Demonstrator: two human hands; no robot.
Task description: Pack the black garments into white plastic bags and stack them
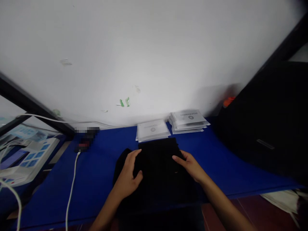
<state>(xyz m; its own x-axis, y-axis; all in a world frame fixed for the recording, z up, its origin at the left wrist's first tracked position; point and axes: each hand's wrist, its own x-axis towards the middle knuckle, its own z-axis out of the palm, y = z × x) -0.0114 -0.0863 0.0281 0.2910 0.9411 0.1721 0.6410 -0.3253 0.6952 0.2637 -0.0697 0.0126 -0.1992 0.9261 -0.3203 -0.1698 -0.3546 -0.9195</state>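
Observation:
A black folded garment (157,160) lies on the blue table (96,170) in front of me. My left hand (128,175) rests flat on its left side, fingers spread and thumb pointing right. On the garment's right part lies my right hand (190,165), fingers pointing left and pressing the cloth. Neither hand visibly grips the fabric. The near part of the garment hangs toward the table's front edge in shadow.
Two stacks of flat white packets (152,130) (189,120) sit at the back by the white wall. A large black pile (264,128) fills the right. A white cable (72,183) crosses the left side, near a white power strip (26,160).

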